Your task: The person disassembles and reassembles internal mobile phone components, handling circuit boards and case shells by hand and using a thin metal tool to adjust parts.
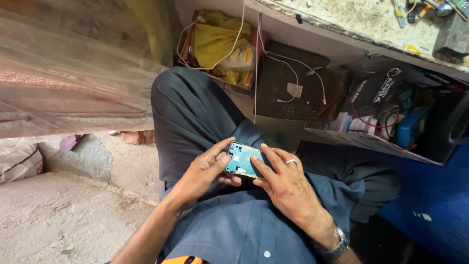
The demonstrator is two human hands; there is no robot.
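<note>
Phone board (243, 159), light blue, back up, sits over the lap, gripped from both sides. Left hand (202, 173): fingers curled shut on its left edge, thumb on top. Right hand (286, 183): fingers closed on the right edge, ring on one finger. Open box (391, 146) at right holds a blue device, wires, tape rolls; contents partly hidden. Yellow bag (215, 41) sits in a crate above. Surface (371, 22) cut off top right. Bare floor (58, 215) lies left.

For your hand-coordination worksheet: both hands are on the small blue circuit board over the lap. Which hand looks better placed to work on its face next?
Probably the left hand: its thumb lies on the circuit board's face, while the right hand grips the edge, steadying it.
</note>
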